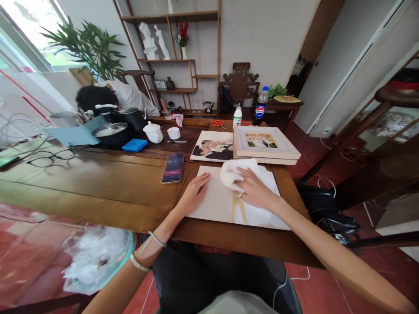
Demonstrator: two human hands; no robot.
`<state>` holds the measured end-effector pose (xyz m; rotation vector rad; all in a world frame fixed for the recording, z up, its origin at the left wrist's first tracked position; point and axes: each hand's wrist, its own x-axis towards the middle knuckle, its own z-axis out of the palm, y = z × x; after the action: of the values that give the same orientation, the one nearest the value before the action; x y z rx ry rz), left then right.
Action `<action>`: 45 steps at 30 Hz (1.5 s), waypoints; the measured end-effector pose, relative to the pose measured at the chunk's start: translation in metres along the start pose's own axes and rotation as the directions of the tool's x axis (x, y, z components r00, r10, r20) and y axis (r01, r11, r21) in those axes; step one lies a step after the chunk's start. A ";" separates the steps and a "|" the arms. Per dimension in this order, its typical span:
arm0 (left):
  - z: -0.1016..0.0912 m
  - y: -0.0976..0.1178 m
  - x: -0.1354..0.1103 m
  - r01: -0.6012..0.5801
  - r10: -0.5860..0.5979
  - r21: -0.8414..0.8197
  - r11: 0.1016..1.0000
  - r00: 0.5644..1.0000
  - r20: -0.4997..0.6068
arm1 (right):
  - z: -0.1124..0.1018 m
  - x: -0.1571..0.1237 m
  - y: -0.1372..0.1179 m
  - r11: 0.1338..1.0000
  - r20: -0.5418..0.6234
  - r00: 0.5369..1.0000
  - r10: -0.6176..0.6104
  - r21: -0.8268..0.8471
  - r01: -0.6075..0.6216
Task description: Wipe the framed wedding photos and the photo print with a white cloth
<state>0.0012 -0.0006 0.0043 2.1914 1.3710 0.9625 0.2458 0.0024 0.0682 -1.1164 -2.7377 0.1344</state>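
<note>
A pale flat board (212,205) lies before me at the table's front edge. Its right half is covered by a white area with a yellowish streak (238,208). My right hand (257,187) is closed around a wadded white cloth (231,172), pressed onto the upper middle of the board. Flat on the board's left side rests my left hand (194,192), fingers stretched out and holding nothing. Just behind the board are a photo print (214,148) of people and a white picture frame (288,150). Left of my left hand lies a phone (172,168).
Red-handled scissors (218,124), a white bottle (237,117) and a cola bottle (261,107) stand behind the frames. A white teapot (152,132), blue box (134,145) and glasses (49,159) are leftward. A person (131,96) leans down across the table. A bag-lined bin (98,257) sits below.
</note>
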 end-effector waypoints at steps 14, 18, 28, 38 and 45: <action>0.000 0.000 0.000 0.015 -0.015 -0.011 1.000 1.000 0.001 | 0.006 -0.006 -0.033 0.998 0.066 0.996 0.057 0.022 -0.059; -0.001 0.002 0.001 0.016 -0.017 -0.020 1.000 1.000 -0.005 | 0.009 0.028 -0.013 0.991 0.021 0.993 0.112 -0.074 -0.110; 0.000 0.002 0.000 0.031 -0.032 -0.042 0.999 0.999 -0.018 | 0.010 -0.026 -0.086 0.992 0.096 0.988 -0.122 0.032 0.119; -0.002 0.003 -0.005 0.070 -0.075 -0.125 0.990 0.997 -0.029 | 0.015 0.023 -0.060 0.994 0.052 0.993 -0.103 -0.016 0.104; -0.004 0.007 -0.004 0.127 -0.134 -0.195 0.973 0.991 -0.027 | 0.003 -0.015 -0.073 0.911 0.110 0.913 -0.394 0.176 0.372</action>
<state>0.0016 -0.0077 0.0103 1.9254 1.3598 1.0480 0.2059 -0.0605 0.0746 -0.5300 -2.9514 0.3719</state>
